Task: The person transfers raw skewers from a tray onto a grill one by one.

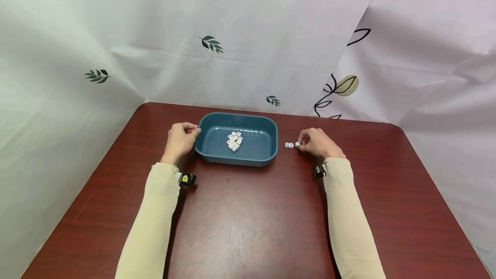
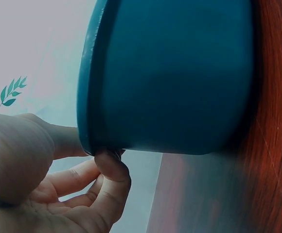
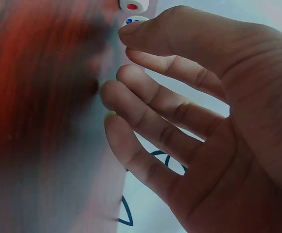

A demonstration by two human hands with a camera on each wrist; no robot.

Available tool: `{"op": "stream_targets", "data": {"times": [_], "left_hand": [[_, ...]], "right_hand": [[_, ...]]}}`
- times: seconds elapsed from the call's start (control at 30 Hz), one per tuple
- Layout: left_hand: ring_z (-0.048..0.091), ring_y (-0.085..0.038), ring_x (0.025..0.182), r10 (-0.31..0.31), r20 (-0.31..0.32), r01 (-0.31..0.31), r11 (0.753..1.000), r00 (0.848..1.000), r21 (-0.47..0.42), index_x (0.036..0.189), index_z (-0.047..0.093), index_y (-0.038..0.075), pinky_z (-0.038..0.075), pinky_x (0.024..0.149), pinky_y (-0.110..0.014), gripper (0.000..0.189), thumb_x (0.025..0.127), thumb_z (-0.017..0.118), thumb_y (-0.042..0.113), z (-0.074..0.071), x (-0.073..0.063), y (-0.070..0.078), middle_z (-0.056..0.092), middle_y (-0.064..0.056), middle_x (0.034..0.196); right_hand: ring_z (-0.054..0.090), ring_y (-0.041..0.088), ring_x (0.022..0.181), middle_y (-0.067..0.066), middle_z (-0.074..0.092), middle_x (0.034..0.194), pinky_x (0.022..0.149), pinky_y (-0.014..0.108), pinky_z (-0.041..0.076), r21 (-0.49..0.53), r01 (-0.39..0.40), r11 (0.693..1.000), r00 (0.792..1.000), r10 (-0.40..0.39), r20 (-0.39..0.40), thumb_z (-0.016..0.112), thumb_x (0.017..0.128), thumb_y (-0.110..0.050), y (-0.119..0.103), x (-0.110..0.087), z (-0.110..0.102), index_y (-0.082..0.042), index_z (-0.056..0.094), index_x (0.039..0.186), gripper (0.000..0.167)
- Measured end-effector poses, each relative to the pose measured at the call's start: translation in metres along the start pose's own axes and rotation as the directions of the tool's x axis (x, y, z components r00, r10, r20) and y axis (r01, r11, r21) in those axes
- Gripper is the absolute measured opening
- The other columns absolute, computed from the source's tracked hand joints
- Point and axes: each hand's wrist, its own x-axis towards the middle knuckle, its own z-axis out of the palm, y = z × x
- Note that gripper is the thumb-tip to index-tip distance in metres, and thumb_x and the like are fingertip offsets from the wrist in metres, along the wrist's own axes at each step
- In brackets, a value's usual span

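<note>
A blue plastic tray stands toward the back of the table with a small heap of white dice in it. At its left end, my left hand grips the rim between thumb and curled fingers; the left wrist view has them at the edge of the tray wall. To the right of the tray, my right hand pinches a white die at the tabletop. Its thumb covers most of that die in the right wrist view. Two more dice sit side by side just left of it.
The dark red wooden table reaches a pale curtain with leaf prints at the back and sides. Each wrist wears a small black camera, one on the left and one on the right.
</note>
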Motion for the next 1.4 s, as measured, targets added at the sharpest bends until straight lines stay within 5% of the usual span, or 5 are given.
{"op": "stream_targets", "data": {"times": [1.0,1.4], "left_hand": [[0.061,-0.029,0.088,-0.006,-0.002,0.006,1.0,1.0,0.004,0.118,0.07,-0.005,0.05,0.074,-0.036,0.028,0.104,0.061,0.018,-0.001,0.0,-0.002,0.066,-0.019,0.101],[0.06,-0.029,0.09,-0.011,0.005,0.011,1.0,1.0,-0.021,0.117,0.07,-0.005,0.051,0.076,-0.037,0.028,0.104,0.062,0.018,0.0,0.002,0.003,0.065,-0.019,0.102]], "right_hand": [[0.057,0.022,0.077,0.004,0.065,0.082,0.07,0.038,0.047,0.02,0.005,1.0,1.0,-0.005,0.018,0.079,0.086,-0.004,-0.004,0.001,0.004,-0.005,0.071,0.098,0.014],[0.059,0.026,0.085,0.009,0.066,0.09,0.078,0.042,0.048,0.019,0.109,0.994,0.993,-0.108,-0.055,0.071,0.091,-0.001,-0.033,0.0,-0.023,0.001,0.071,0.108,0.017]]}}
